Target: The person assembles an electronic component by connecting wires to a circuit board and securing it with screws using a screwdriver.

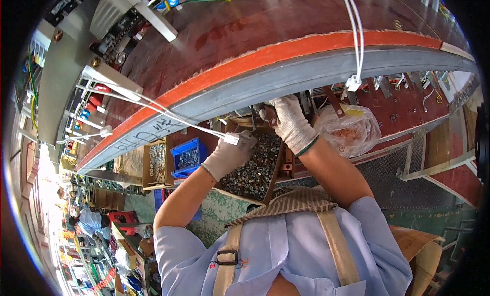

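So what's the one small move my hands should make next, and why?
I'd probably dip the pale-gloved left hand into the open brown cardboard box and pinch one from the heap of small metal pieces: that hand is right at the box, the loose pieces lie beside it, and the pale-gloved right hand seems busy near the long grey workbench edge.

Dark handwriting marks the grey beam; red characters mark the shirt.

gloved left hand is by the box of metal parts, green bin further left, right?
The bin is blue, not green, as the head view shows. It is further left, and the gloved left hand is by the box of metal parts.
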{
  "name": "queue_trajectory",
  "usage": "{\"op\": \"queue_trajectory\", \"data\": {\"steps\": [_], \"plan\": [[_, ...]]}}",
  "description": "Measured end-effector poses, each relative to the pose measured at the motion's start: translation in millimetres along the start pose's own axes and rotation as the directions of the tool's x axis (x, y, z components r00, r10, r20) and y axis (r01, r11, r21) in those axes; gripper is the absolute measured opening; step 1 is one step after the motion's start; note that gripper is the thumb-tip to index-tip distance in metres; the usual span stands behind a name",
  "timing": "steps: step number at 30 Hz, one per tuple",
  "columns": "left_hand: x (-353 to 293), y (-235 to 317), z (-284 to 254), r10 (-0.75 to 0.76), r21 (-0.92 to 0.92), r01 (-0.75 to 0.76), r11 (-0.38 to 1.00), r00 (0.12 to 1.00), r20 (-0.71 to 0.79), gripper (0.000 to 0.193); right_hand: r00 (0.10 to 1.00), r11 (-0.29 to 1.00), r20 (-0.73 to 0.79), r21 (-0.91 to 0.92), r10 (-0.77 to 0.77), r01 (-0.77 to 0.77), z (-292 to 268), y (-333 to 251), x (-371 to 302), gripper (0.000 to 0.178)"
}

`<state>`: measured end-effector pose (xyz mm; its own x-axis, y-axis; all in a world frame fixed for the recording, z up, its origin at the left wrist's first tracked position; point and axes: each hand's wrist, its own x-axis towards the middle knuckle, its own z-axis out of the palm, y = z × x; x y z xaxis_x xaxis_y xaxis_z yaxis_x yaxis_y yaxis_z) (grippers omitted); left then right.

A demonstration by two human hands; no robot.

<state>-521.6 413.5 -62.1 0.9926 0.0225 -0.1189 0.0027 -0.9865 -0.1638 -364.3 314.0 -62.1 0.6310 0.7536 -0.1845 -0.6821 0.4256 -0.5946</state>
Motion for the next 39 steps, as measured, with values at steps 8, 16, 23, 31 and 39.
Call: {"op": "queue_trajectory", "data": {"steps": [8,16,23,31,39], "plan": [[56,-12,-49,-0.196,-0.154,0.126,0.98,0.745,-0.638,0.022,0.998,0.975,0.041,0.218,0.043,-0.051,2,-11,-10,0.028],[93,-35,-59,0.034,0.456,0.12,0.882,0.949,-0.315,0.025,0.998,0.98,0.064,0.198,-0.006,-0.007,-4,-2,0,0.041],[92,-40,-27,0.275,0.866,0.206,0.456,0.893,-0.357,0.028,0.996,0.984,0.09,0.177,0.016,-0.031,-12,-1,7,0.062],[90,-65,0,0.235,0.929,0.244,0.279,0.92,-0.313,0.048,0.995,0.985,0.03,0.136,0.099,-0.102,-4,-6,-2,0.057],[85,-71,-2,0.036,0.77,0.03,-0.638,0.999,-0.009,0.044,0.995,0.992,0.021,0.079,0.097,-0.098,6,-9,-8,0.038]]}}
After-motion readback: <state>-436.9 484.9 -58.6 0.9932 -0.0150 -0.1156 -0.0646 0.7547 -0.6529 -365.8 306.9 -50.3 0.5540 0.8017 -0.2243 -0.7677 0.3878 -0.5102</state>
